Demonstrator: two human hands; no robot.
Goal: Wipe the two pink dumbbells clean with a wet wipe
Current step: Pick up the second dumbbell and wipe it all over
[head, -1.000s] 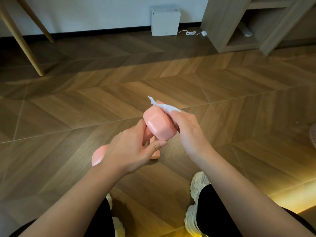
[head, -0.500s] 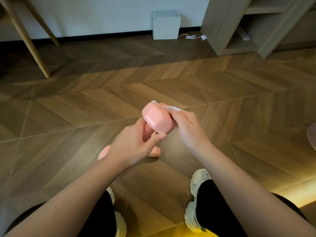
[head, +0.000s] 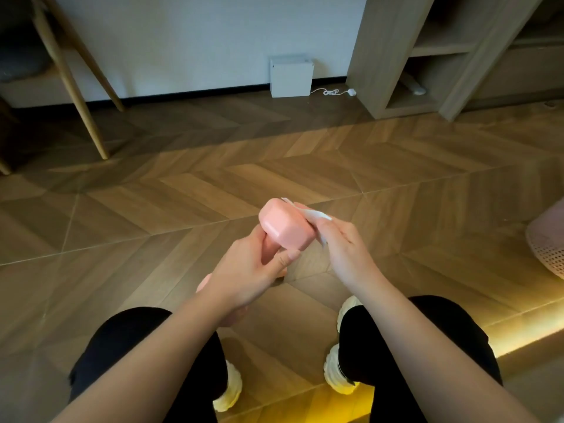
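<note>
**Here, one pink dumbbell held up under the wipe**

Nearest the viewer, two white shoes (head: pixel 337 372) stand on the wooden floor (head: pixel 152 209), below dark trouser legs (head: pixel 427 331). Just beyond the knees, the left hand (head: pixel 244 276) is curled round the handle of a pink dumbbell (head: pixel 285 228), thumb laid across the grip. The dumbbell is held in the air, tilted, with one blocky head raised and pointing away. The right hand (head: pixel 345 248) pinches a white wet wipe (head: pixel 311 213) and presses it against the right, far side of that raised head. Beneath the left hand a second pink dumbbell (head: pixel 203 283) lies on the floor, mostly hidden; only parts of its ends show.

At the right edge stands a pink perforated basket (head: pixel 546 245). Farther off, on the left, are slanted wooden chair legs (head: pixel 76 93). Against the far wall sits a white box (head: pixel 291 76), with a white cable (head: pixel 331 92) just to its right. A wooden shelf unit (head: pixel 375 56) stands at far right.
</note>
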